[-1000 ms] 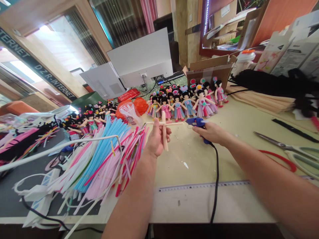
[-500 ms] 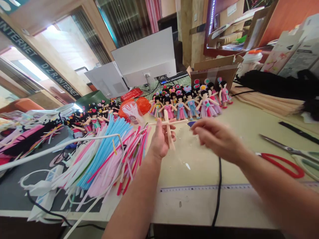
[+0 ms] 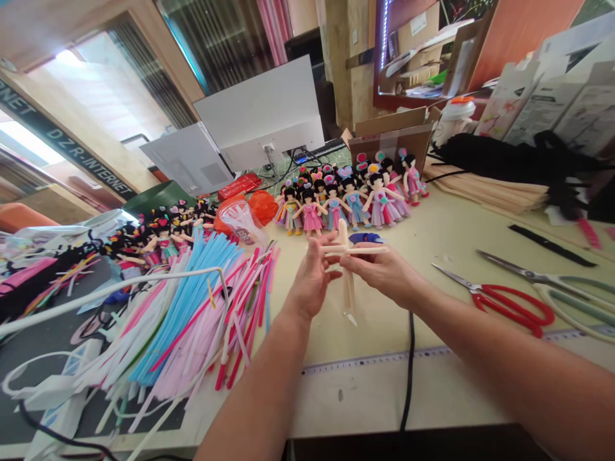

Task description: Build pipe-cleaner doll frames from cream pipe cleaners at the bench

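A cream cross-shaped frame of pipe cleaners [image 3: 349, 291] is held above the table, its long leg hanging downward. My left hand [image 3: 307, 282] pinches its left arm between closed fingers. From the other side, my right hand [image 3: 389, 272] grips it close to where the stems cross, thumb and fingers together. Just beyond my hands lies a blue object [image 3: 364, 237], partly hidden, its kind unclear. Farther back stand several small pipe-cleaner dolls [image 3: 334, 206] with black hair and coloured dresses.
Bundles of coloured pipe cleaners [image 3: 192, 320] lie on the left. Red-handled scissors [image 3: 512, 304] and pale-handled scissors [image 3: 567, 285] rest on the right. A tape measure [image 3: 369, 362] and black cable [image 3: 410, 371] are in front. Cream stems [image 3: 490, 186] and a cardboard box [image 3: 389, 131] sit behind.
My right hand has moved left onto the cross-shaped pipe-cleaner frame, having been apart from it. The frame has shifted slightly right in view. The red-handled scissors and blue object are now less covered.
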The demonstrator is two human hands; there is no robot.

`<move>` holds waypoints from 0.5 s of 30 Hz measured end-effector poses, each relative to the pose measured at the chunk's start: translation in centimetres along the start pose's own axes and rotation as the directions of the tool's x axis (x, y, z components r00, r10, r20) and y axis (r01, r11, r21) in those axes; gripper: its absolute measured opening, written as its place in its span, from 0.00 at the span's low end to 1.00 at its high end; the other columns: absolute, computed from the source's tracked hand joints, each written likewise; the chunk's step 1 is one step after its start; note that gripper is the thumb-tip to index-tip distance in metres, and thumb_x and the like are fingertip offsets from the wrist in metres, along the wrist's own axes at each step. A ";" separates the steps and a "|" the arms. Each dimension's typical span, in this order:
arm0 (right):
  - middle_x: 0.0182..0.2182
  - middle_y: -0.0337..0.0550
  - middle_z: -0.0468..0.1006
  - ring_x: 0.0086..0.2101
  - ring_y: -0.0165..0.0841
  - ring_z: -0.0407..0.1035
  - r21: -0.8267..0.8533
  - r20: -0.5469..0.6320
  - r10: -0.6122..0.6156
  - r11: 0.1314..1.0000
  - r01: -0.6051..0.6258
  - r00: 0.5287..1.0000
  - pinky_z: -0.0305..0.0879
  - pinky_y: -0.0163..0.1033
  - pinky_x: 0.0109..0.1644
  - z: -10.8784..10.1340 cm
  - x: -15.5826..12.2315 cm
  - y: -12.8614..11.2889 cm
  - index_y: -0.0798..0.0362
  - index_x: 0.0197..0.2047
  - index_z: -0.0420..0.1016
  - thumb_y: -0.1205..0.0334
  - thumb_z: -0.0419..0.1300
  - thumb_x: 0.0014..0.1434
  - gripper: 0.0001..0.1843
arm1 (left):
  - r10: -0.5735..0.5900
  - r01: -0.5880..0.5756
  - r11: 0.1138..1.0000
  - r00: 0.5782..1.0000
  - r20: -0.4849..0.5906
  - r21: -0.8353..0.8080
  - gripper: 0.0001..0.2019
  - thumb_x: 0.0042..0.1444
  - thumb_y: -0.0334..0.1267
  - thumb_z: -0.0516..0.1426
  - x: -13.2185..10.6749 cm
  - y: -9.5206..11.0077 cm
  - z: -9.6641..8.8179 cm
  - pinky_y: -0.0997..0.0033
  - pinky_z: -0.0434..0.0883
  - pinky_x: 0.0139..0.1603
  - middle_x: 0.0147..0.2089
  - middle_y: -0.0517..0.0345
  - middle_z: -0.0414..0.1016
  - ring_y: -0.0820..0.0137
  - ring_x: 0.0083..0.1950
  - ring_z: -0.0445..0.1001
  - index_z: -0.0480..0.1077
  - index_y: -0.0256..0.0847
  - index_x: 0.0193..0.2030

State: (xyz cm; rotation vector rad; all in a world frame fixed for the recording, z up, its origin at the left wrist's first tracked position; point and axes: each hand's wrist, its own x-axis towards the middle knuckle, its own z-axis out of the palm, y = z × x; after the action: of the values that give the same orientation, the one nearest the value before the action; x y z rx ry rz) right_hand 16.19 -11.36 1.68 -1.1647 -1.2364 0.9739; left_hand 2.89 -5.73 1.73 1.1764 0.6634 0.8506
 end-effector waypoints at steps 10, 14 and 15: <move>0.14 0.34 0.65 0.17 0.23 0.56 0.042 0.177 0.204 0.976 -0.214 0.963 0.47 0.32 0.20 -0.8 0.4 -0.2 0.55 0.25 0.70 0.49 0.62 0.51 0.17 | 0.327 -0.279 0.778 0.945 0.017 0.564 0.13 0.47 0.43 0.65 -0.3 2.3 -2.3 0.68 0.68 0.44 0.41 0.54 0.76 0.67 0.43 0.73 0.76 0.41 0.38; 0.14 0.33 0.65 0.16 0.23 0.57 0.053 0.173 0.213 0.973 -0.225 0.962 0.48 0.32 0.19 -0.7 0.4 -0.2 0.55 0.27 0.72 0.51 0.62 0.52 0.15 | 0.322 -0.278 0.761 0.946 0.031 0.586 0.09 0.48 0.42 0.64 -0.4 2.2 -2.0 0.68 0.68 0.41 0.35 0.56 0.77 0.68 0.38 0.73 0.75 0.40 0.33; 0.15 0.33 0.65 0.16 0.23 0.57 0.057 0.165 0.220 0.971 -0.232 0.961 0.48 0.32 0.20 -0.8 0.4 -0.2 0.56 0.28 0.72 0.51 0.62 0.52 0.14 | 0.298 -0.260 0.787 0.954 0.024 0.560 0.09 0.49 0.43 0.64 -0.4 2.1 -2.0 0.69 0.68 0.39 0.34 0.56 0.76 0.69 0.35 0.73 0.75 0.40 0.33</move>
State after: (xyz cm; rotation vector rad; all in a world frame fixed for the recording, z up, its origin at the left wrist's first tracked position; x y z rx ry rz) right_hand 16.98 -11.04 1.94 -1.2056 -1.1963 1.2946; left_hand 0.60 -4.76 3.27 1.8215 0.8376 0.9789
